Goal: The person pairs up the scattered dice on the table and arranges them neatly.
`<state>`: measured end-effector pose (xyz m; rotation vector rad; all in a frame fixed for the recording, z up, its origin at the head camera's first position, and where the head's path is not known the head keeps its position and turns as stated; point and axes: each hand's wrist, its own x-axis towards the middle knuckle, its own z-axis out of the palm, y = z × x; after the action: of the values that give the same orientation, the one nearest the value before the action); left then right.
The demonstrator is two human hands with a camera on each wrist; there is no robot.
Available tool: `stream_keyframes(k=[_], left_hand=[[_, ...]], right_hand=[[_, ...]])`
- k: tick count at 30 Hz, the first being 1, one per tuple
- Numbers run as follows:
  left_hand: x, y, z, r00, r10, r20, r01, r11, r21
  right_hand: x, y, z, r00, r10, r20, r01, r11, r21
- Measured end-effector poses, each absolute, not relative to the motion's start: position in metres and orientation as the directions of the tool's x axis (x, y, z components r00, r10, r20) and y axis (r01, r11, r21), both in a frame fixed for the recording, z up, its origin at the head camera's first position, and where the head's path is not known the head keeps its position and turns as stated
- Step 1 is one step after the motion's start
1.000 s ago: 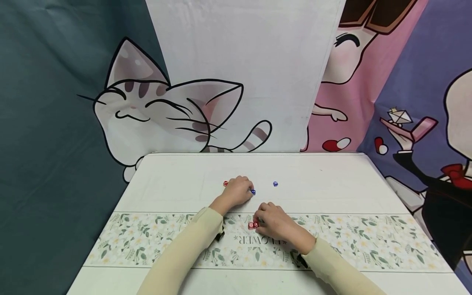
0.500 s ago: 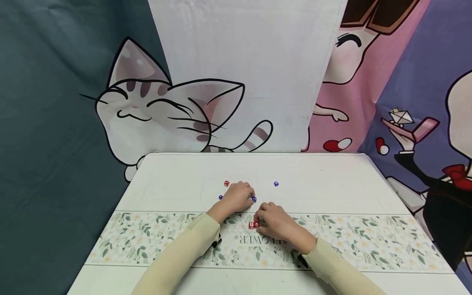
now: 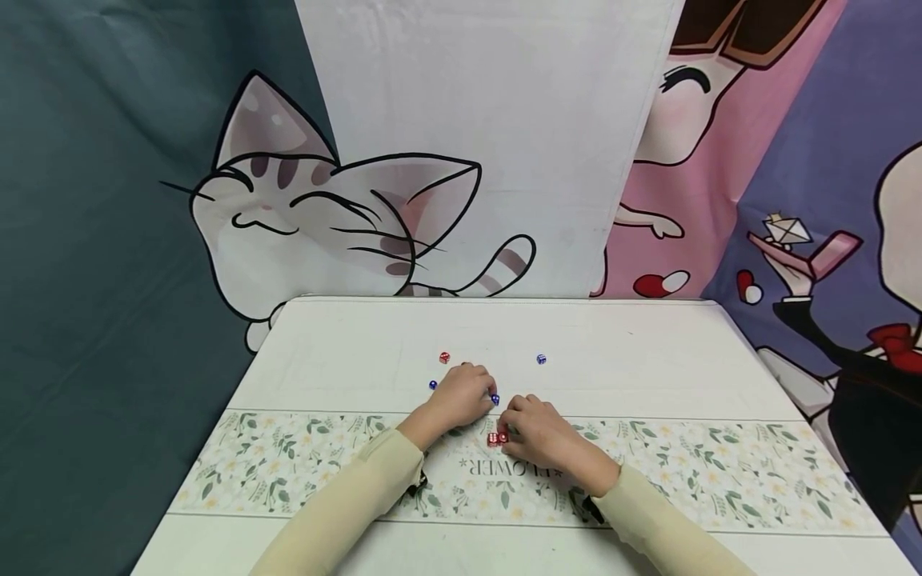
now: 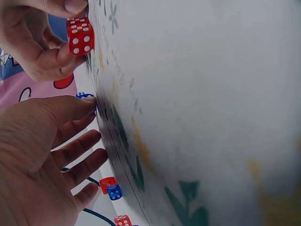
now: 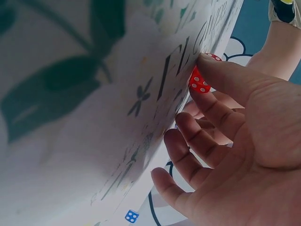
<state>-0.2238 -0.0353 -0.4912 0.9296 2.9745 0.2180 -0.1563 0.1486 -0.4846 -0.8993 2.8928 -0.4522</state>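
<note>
My left hand (image 3: 461,395) pinches a blue die (image 3: 495,399) between thumb and index finger, low over the table. In the left wrist view that blue die (image 4: 84,95) is partly hidden by the thumb, and the other fingers are loosely spread. My right hand (image 3: 540,434) rests on the flower-printed band. Its thumb and index finger pinch a red die (image 5: 200,81), beside which sits a second red die (image 3: 493,439). The left hand is just behind and left of this red pair.
A red die (image 3: 444,358) and a blue die (image 3: 433,385) lie beyond and left of the left hand. Another blue die (image 3: 542,359) lies at the back right on the white table (image 3: 648,360). A cat-print curtain (image 3: 374,224) hangs behind the table.
My left hand has drawn toward me with its blue die, closer to the red pair. A blue die left of that hand has come into view. The right hand stays in place.
</note>
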Motion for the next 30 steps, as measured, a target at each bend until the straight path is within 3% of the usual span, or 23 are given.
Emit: stream_keyframes(k=[30], left_hand=[[-0.193, -0.043, -0.487, -0.833, 0.551, 0.053, 0.551, 0.814, 0.184]], right_hand=[[-0.157, 0.149, -0.487, -0.833, -0.554, -0.004, -0.529, 0.797, -0.292]])
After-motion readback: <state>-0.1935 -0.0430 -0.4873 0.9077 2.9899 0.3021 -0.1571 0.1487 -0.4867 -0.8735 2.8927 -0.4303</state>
